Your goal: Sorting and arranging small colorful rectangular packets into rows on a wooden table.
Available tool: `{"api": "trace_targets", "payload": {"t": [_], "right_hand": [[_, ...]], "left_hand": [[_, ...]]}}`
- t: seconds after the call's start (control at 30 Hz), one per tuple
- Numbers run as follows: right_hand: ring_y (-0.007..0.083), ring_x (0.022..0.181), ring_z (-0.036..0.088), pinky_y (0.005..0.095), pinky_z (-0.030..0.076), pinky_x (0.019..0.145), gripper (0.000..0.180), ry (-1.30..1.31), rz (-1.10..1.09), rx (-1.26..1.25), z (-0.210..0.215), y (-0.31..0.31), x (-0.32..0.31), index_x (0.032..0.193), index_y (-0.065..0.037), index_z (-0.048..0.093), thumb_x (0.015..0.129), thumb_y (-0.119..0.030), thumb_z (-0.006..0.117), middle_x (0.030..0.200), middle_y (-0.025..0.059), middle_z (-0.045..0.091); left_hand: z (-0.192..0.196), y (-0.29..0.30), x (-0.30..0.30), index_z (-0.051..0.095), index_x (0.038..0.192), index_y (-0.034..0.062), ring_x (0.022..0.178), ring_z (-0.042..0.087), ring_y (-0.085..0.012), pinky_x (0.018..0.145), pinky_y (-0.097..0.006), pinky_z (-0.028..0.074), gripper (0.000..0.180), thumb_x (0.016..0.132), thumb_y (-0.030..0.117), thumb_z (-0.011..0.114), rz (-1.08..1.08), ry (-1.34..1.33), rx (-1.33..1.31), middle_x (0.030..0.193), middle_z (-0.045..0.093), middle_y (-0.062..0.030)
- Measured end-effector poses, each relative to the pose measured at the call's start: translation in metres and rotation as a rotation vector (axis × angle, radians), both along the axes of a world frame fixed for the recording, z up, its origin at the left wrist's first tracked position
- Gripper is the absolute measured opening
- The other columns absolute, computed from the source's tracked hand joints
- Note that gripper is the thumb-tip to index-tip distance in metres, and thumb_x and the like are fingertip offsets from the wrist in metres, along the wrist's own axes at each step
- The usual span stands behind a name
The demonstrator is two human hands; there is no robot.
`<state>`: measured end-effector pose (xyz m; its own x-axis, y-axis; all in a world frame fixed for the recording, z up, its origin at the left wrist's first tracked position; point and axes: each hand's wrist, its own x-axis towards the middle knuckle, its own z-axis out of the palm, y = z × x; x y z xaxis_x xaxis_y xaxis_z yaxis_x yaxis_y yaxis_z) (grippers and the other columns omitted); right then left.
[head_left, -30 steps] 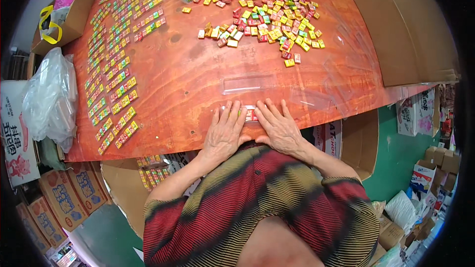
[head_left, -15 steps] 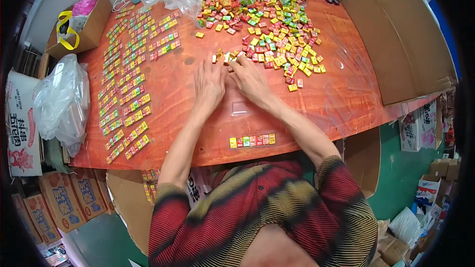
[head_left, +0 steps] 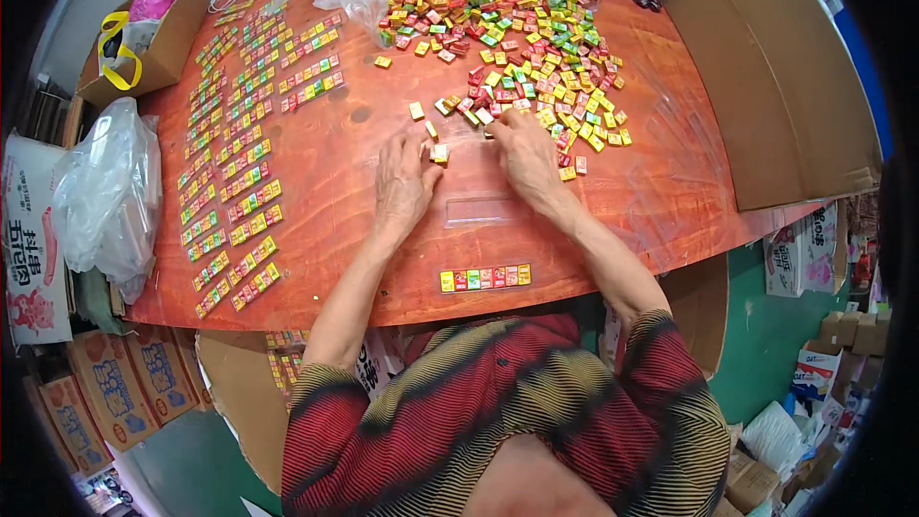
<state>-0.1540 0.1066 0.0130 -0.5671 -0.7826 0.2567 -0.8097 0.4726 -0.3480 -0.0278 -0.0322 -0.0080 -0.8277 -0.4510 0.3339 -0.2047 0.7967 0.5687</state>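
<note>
My left hand [head_left: 404, 177] is over the middle of the table, its thumb and curled forefinger closed at a small yellow-and-white box [head_left: 440, 154]. Two loose yellow boxes [head_left: 416, 111] lie just beyond its fingertips. At the near edge of the heap, my right hand [head_left: 529, 158] has its fingers bent down on a small box [head_left: 486, 118], partly hidden by them. Between my forearms lies a clear plastic tray [head_left: 481, 212] with nothing in it. Closer to me, another clear tray holds a row of small coloured boxes [head_left: 485, 278].
A big heap of small boxes [head_left: 498, 0] covers the far middle of the red wooden table [head_left: 373, 268]. Rows of filled trays [head_left: 254, 201] stand at the left. Clear empty trays [head_left: 675, 163] lie right, beside a cardboard wall [head_left: 775, 67]. A plastic bag [head_left: 110, 191] hangs left.
My hands have moved apart. The left came nearer to me, the right went to the right along the heap's edge. A few loose boxes now show between them.
</note>
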Motion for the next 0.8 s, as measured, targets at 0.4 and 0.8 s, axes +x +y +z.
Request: {"api": "trace_targets", "payload": {"t": [0.4, 0.8], "right_hand": [[0.0311, 0.085, 0.054, 0.0391, 0.045, 0.069, 0.026, -0.082, 0.233, -0.202, -0.027, -0.025, 0.021, 0.103, 0.000, 0.050, 0.080, -0.012, 0.054, 0.095, 0.0155, 0.053], [0.0326, 0.073, 0.056, 0.0394, 0.047, 0.058, 0.007, 0.077, 0.335, -0.086, -0.028, -0.013, 0.008, 0.075, 0.003, 0.049, 0.077, -0.004, 0.046, 0.086, 0.0187, 0.053]], "left_hand": [[-0.004, -0.022, -0.004, 0.055, 0.086, 0.0014, 0.076, 0.054, -0.0285, 0.067, -0.038, 0.043, 0.016, 0.072, 0.005, 0.062, -0.064, -0.091, 0.120, 0.079, 0.052, -0.0129], [-0.001, 0.010, -0.006, 0.055, 0.085, -0.0002, 0.076, 0.055, -0.0274, 0.066, -0.036, 0.045, 0.023, 0.068, 0.006, 0.068, -0.059, -0.116, 0.117, 0.079, 0.053, -0.0127]]}}
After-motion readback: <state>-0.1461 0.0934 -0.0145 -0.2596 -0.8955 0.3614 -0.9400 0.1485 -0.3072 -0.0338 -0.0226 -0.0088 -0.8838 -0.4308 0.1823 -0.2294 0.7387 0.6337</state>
